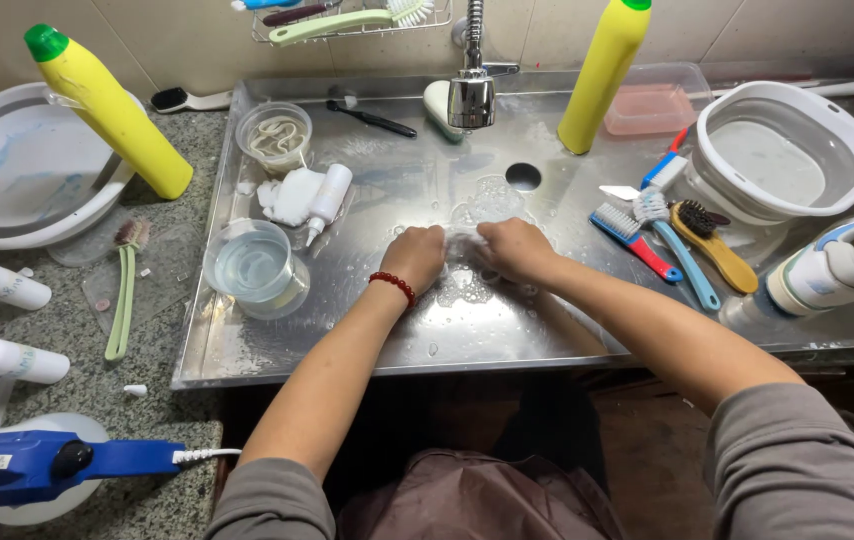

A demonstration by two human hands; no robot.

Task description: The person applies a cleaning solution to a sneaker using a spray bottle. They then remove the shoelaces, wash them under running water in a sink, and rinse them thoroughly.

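My left hand (415,258), with a red bead bracelet (394,285) on its wrist, and my right hand (513,250) are both closed, knuckles up, on the wet steel sink tray (417,345). They pinch a small white soapy piece (463,238) between them; what it is stays hidden by fingers and foam. Soap suds (462,290) lie on the tray under the hands. The drain hole (523,177) and tap (472,95) are just beyond them.
Left of the hands stand a clear cup of water (255,268), a small white bottle (329,195), white pads (292,195) and a tub of white laces (275,135). To the right lie several brushes (682,255), a white basin (782,150) and a white shoe (827,275). Two yellow bottles (112,115) (602,75) stand at the back.
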